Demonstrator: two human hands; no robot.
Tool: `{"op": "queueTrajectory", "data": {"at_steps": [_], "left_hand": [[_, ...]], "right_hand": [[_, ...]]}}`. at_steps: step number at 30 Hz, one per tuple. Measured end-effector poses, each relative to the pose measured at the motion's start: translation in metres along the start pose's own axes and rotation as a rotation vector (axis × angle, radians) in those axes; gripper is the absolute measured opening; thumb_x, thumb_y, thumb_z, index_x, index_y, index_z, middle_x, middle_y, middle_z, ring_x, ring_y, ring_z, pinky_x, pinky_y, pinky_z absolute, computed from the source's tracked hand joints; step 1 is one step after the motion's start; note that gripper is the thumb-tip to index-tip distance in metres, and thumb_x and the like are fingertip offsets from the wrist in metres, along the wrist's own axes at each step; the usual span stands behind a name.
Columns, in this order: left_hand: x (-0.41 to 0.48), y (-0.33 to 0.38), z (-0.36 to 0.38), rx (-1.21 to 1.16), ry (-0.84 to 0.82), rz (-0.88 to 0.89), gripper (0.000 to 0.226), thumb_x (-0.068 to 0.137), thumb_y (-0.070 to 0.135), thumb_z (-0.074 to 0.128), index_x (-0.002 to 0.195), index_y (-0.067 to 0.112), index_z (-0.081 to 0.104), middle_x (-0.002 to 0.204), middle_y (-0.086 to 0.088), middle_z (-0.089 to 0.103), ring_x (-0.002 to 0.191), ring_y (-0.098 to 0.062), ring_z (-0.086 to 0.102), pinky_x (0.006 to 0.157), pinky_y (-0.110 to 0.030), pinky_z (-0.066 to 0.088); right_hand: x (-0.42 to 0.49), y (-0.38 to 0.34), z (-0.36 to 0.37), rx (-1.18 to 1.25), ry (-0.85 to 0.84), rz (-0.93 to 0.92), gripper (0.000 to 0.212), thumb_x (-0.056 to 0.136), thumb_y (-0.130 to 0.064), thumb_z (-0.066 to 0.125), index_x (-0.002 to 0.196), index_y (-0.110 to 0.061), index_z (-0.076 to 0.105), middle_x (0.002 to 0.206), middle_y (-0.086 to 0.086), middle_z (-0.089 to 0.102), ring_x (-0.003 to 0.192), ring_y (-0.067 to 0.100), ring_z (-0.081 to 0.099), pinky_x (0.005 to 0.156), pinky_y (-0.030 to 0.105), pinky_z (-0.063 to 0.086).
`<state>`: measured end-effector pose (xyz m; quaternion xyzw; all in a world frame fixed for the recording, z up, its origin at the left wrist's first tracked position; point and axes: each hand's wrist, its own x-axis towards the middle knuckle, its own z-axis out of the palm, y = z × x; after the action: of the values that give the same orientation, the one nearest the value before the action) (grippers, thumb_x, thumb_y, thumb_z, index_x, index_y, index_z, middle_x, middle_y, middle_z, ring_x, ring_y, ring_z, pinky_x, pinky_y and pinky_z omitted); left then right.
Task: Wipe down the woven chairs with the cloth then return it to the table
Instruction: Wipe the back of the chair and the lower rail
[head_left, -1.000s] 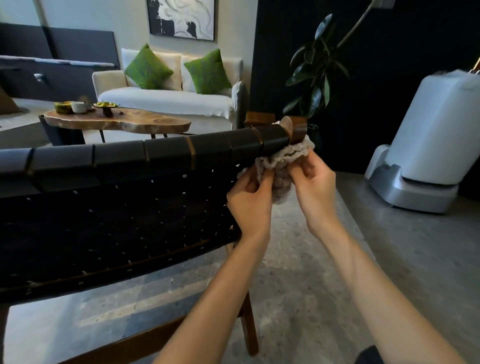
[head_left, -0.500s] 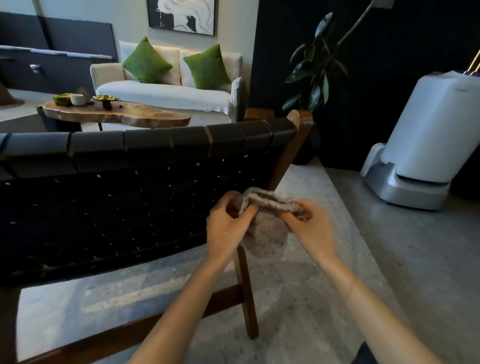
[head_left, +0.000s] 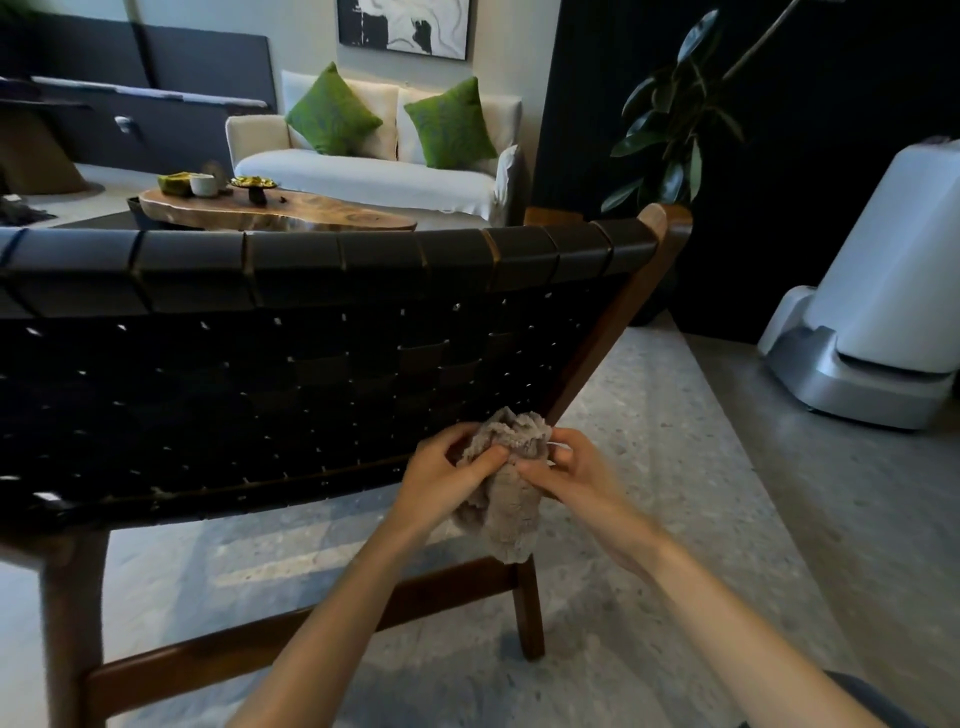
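A black woven chair (head_left: 291, 374) on a dark wooden frame fills the left and middle of the head view, seen from behind its backrest. A crumpled beige cloth (head_left: 506, 493) hangs just off the lower right corner of the backrest, beside the frame's right rail. My left hand (head_left: 447, 480) pinches the cloth's left side and my right hand (head_left: 576, 478) pinches its right side, so the cloth is bunched between them. A live-edge wooden table (head_left: 291, 213) stands beyond the chair.
The table carries small bowls and a cup (head_left: 202, 184). Behind it is a white sofa (head_left: 363, 176) with two green cushions. A potted plant (head_left: 670, 119) stands at the back right, and a large white appliance (head_left: 878, 291) sits on the floor at the right.
Both hands have brought the cloth down from the top right corner of the backrest to its lower right corner and are bunching it.
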<state>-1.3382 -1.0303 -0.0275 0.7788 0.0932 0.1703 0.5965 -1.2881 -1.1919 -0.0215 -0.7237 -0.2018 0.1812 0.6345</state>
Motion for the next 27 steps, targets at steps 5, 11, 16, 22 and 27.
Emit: {"op": "queueTrajectory", "data": {"at_steps": [5, 11, 16, 22, 27], "left_hand": [[-0.007, 0.001, -0.014, -0.034, -0.013, 0.114, 0.043, 0.086, 0.025, 0.067, 0.125, 0.034, 0.052, 0.106, 0.014, 0.063, 0.099, 0.002, 0.059, 0.082, -0.014, 0.051], [-0.007, 0.000, -0.053, 0.597, 0.342, 0.542, 0.044, 0.090, 0.012, 0.059, 0.132, 0.023, 0.053, 0.137, 0.005, 0.048, 0.128, -0.010, 0.040, 0.104, -0.017, 0.032], [0.003, 0.010, -0.067, 1.021, 0.348, 0.718, 0.055, 0.084, 0.008, 0.062, 0.137, 0.015, 0.049, 0.149, -0.003, 0.039, 0.139, -0.023, 0.028, 0.114, -0.050, 0.024], [0.014, 0.001, -0.069, 1.340, 0.349, 0.681, 0.076, 0.079, 0.013, 0.067, 0.147, 0.015, 0.033, 0.158, -0.005, 0.014, 0.145, -0.025, 0.003, 0.116, -0.052, 0.007], [0.023, -0.006, -0.068, 1.399, 0.393, 0.659, 0.088, 0.072, 0.011, 0.072, 0.148, 0.020, 0.029, 0.158, -0.003, 0.009, 0.145, -0.024, -0.003, 0.117, -0.046, -0.005]], "right_hand": [[-0.005, -0.004, 0.002, -0.030, 0.169, -0.141, 0.029, 0.094, -0.013, 0.056, 0.118, -0.019, 0.041, 0.115, 0.002, 0.057, 0.102, 0.008, 0.062, 0.079, 0.021, 0.055], [0.005, -0.021, 0.020, -0.210, 0.687, -0.595, 0.036, 0.088, -0.008, 0.063, 0.116, -0.020, 0.043, 0.100, -0.021, 0.055, 0.090, 0.000, 0.058, 0.076, 0.014, 0.049], [0.043, -0.031, 0.033, -0.414, 0.844, -0.729, 0.037, 0.082, -0.003, 0.065, 0.117, -0.005, 0.052, 0.112, 0.009, 0.056, 0.105, 0.022, 0.055, 0.092, 0.012, 0.040], [0.091, -0.026, 0.040, -0.514, 0.880, -0.719, 0.054, 0.095, -0.024, 0.056, 0.137, 0.003, 0.039, 0.140, 0.022, 0.042, 0.132, 0.030, 0.038, 0.106, 0.035, 0.037], [0.107, -0.014, 0.046, -0.706, 0.837, -0.734, 0.084, 0.090, -0.037, 0.058, 0.150, -0.001, 0.011, 0.156, 0.021, 0.016, 0.146, 0.027, 0.011, 0.117, 0.031, 0.014]]}}
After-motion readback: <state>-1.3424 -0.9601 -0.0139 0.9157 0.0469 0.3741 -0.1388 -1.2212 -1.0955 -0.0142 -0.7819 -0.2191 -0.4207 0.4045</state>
